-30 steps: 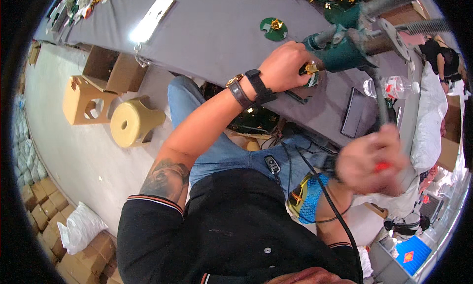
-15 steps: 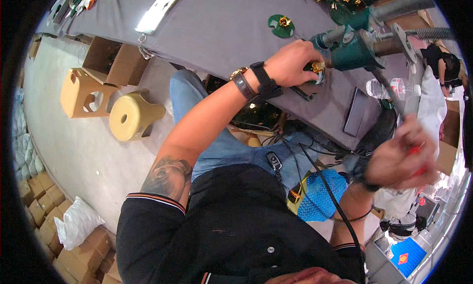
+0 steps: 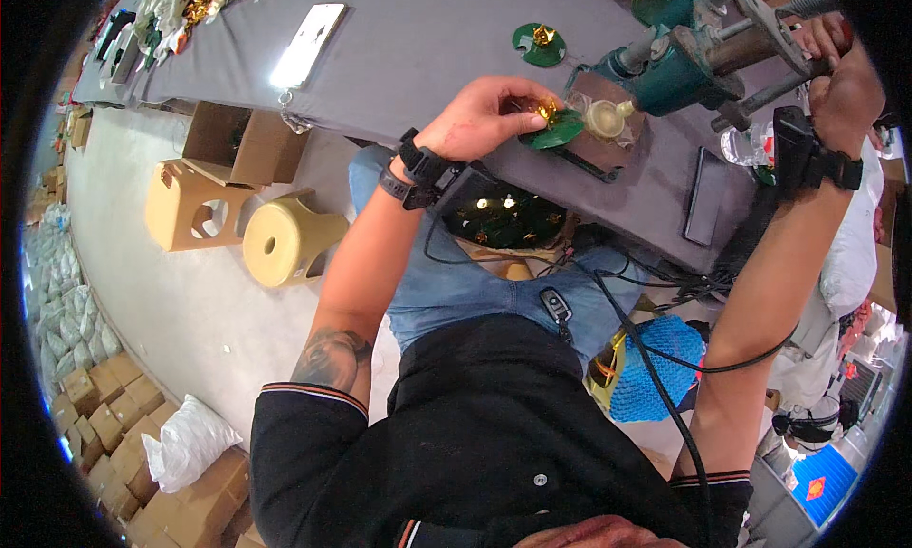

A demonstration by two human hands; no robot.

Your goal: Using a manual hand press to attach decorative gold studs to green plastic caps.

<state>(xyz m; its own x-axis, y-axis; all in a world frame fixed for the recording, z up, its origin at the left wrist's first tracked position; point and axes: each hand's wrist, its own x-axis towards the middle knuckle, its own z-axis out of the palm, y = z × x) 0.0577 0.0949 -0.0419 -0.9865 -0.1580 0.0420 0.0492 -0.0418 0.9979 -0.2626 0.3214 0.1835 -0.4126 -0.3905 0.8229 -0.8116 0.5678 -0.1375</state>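
My left hand (image 3: 486, 119) pinches a round green leaf-like piece (image 3: 560, 130) with a gold ornament on it, beside the base of a green hand press (image 3: 679, 73). A pale round die (image 3: 605, 119) on the press's base shows just right of the piece, apart from it. At the upper right my right hand (image 3: 844, 87) is closed around the end of the press's metal lever (image 3: 774, 90); part of its grip is hidden by the wrist. Another green disc with a gold flower (image 3: 540, 45) lies on the grey table (image 3: 418, 64) behind my left hand.
A white phone (image 3: 309, 47) with a chain lies at the table's left. Near the right edge are a dark flat device (image 3: 705, 195) and a clear bottle (image 3: 746, 147). Below the table stands a container of green-and-gold pieces (image 3: 503, 214). Two yellow stools (image 3: 294, 242) stand left; black cables cross my lap.
My left hand has drawn left from under the press with the green piece, uncovering the die. My right hand has risen from low at the right with the lever, which has swung up.
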